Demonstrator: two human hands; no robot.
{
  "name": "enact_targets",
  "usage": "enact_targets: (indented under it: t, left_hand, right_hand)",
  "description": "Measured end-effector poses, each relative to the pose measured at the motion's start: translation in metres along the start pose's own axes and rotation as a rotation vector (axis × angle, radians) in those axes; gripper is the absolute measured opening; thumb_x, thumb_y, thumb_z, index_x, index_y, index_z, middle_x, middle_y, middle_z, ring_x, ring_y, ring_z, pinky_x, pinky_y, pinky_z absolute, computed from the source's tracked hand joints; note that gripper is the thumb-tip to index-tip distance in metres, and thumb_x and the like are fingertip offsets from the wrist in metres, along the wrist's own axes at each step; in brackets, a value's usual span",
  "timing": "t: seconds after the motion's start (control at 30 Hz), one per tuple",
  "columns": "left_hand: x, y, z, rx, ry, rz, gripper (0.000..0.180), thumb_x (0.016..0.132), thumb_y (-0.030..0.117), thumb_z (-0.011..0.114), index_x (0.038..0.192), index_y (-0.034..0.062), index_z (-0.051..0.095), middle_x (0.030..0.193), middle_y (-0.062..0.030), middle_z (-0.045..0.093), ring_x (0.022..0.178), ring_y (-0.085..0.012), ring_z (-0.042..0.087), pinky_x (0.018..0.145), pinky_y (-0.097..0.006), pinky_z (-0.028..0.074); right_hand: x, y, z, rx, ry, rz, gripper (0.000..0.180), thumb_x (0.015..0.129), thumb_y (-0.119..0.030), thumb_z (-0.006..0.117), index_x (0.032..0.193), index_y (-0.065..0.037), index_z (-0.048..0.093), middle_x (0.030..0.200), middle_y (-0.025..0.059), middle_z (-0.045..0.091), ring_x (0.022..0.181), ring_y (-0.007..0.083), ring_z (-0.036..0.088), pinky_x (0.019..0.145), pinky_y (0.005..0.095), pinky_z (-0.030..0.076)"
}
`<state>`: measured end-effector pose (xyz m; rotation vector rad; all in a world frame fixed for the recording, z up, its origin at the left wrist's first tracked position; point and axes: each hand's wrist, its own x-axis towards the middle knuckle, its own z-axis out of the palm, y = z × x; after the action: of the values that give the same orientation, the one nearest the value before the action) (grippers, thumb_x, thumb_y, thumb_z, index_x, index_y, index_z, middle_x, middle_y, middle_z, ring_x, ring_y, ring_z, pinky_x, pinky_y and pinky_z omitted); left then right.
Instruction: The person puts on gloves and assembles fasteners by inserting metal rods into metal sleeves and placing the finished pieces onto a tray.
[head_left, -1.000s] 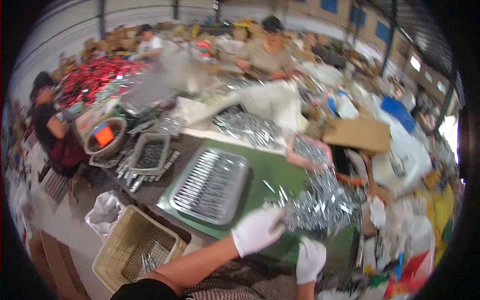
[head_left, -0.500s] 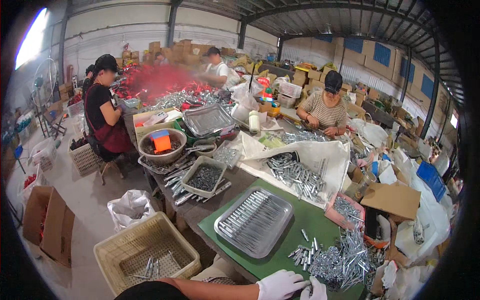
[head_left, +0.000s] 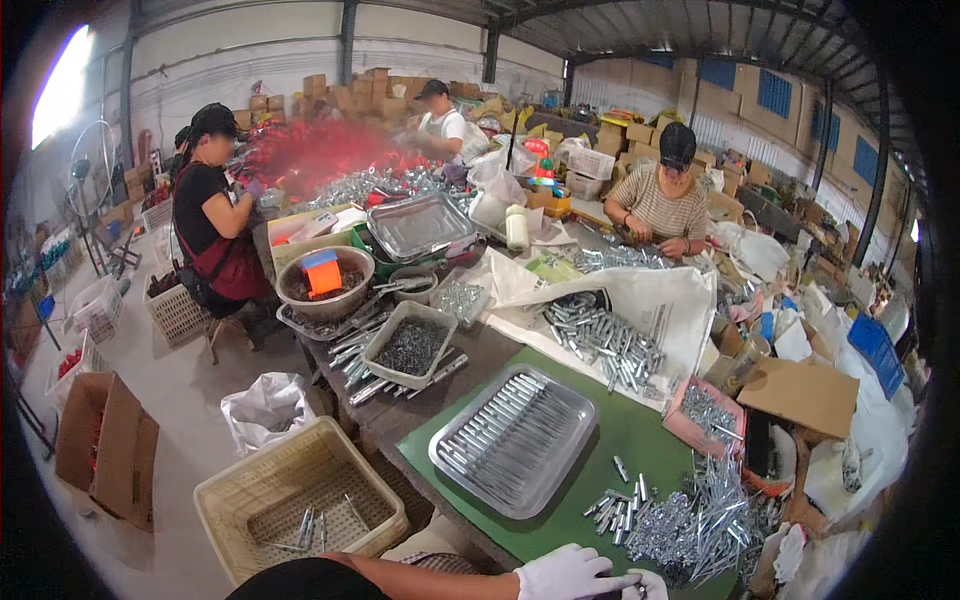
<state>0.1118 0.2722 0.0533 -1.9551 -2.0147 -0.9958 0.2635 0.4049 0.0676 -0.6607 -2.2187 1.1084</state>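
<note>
My left hand (head_left: 562,574), in a white glove, is at the lower edge, its fingers closed and reaching toward my right hand (head_left: 648,584), also white-gloved. The two hands meet around a small dark or metallic piece; its kind I cannot make out, and the frame edge cuts off part of both hands. Just beyond them lie a heap of small shiny metal parts and long thin pins (head_left: 690,520) and several short metal sleeves (head_left: 615,512). To the left, a metal tray (head_left: 575,470) holds a row of sleeves with thin rods, on a green mat (head_left: 425,437).
A cream plastic crate (head_left: 300,447) with a few rods stands below the table at left. Beyond the tray are a bin of dark screws (head_left: 410,345), a white sack (head_left: 690,310) with metal sleeves, and a pink box (head_left: 675,425). Co-workers sit around the table, one at right (head_left: 655,205).
The view has shifted slightly, so the scene sits a little to the right. My hands stay together at the lower edge, with fingers slightly repositioned around the small piece.
</note>
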Motion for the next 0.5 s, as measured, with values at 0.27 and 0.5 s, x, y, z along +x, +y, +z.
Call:
enact_targets:
  t: [0.27, 0.5]
  left_hand:
    - [0.004, 0.0, 0.0, 0.046, -0.036, 0.031, 0.056, 0.086, 0.029, 0.063, 0.142, 0.0334, 0.058, 0.093, -0.0036, 0.058, 0.081, -0.0249, 0.06, 0.068, -0.041, 0.046]
    - [0.004, 0.003, -0.001, 0.057, -0.069, 0.01, 0.053, 0.088, 0.033, 0.063, 0.14, 0.0325, 0.06, 0.095, -0.0038, 0.06, 0.084, -0.025, 0.06, 0.07, -0.041, 0.046]
  right_hand:
    - [-0.004, 0.02, -0.005, 0.021, -0.025, 0.042, 0.015, 0.094, -0.009, 0.061, 0.103, 0.0, 0.069, 0.097, 0.0124, 0.07, 0.091, 0.0271, 0.066, 0.087, 0.038, 0.052]
    - [-0.005, 0.02, 0.001, -0.051, 0.026, -0.035, 0.016, 0.095, -0.008, 0.06, 0.104, 0.001, 0.068, 0.095, 0.0124, 0.069, 0.089, 0.0272, 0.065, 0.087, 0.0381, 0.051]
